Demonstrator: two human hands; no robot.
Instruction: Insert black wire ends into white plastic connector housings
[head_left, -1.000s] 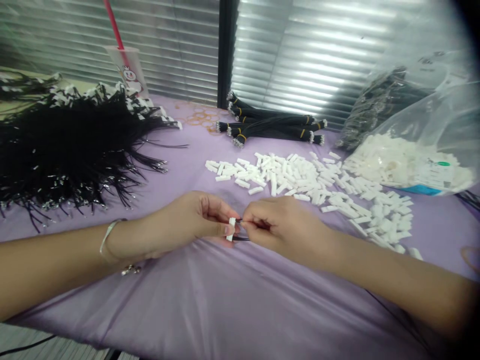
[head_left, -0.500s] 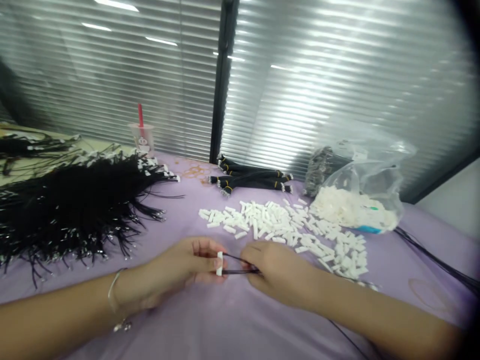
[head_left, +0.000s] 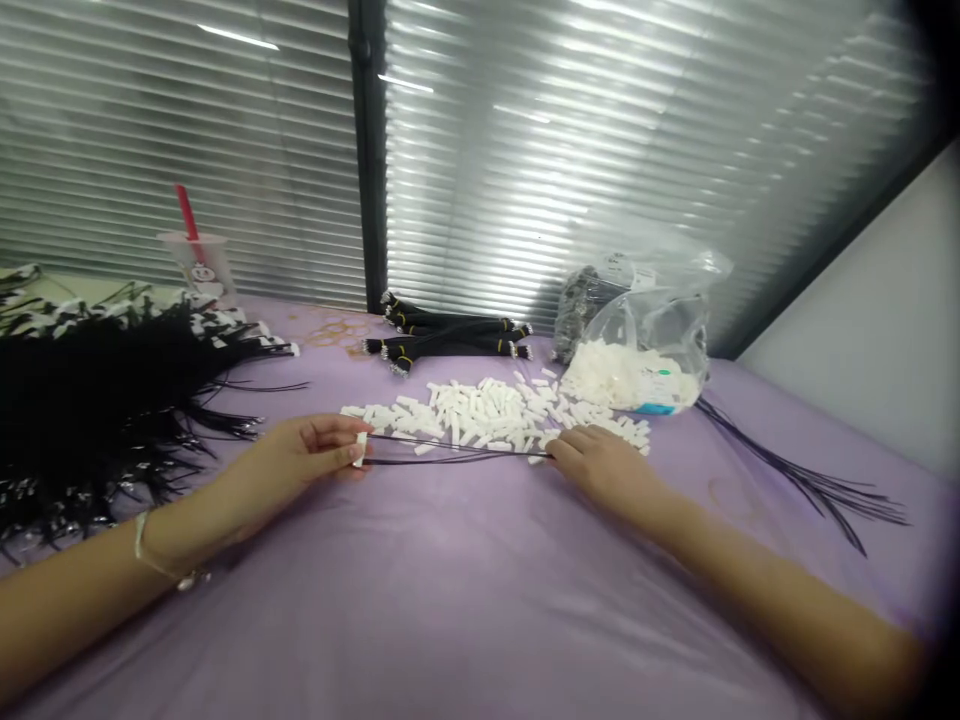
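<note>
My left hand [head_left: 300,458] pinches a small white plastic connector [head_left: 361,450] between thumb and fingers. A pair of thin black wires [head_left: 457,455] runs from that connector to my right hand [head_left: 600,466], whose fingers close on the far ends, near the edge of a heap of white connectors [head_left: 480,412]. The wires stretch almost straight between my hands, just in front of the heap. A thin bracelet [head_left: 146,545] circles my left wrist.
A purple cloth [head_left: 450,600] covers the table. A mass of black wires [head_left: 97,410] lies at the left, bundled cables [head_left: 450,338] at the back, and a clear bag of connectors [head_left: 637,365] at the right. Loose black wires [head_left: 802,480] lie further right. A plastic cup [head_left: 196,262] stands before window blinds [head_left: 525,150].
My hands have moved apart, drawing the black wires out longer and straighter. The view has shifted, so the table appears smaller and further left, and loose wires show at the right.
</note>
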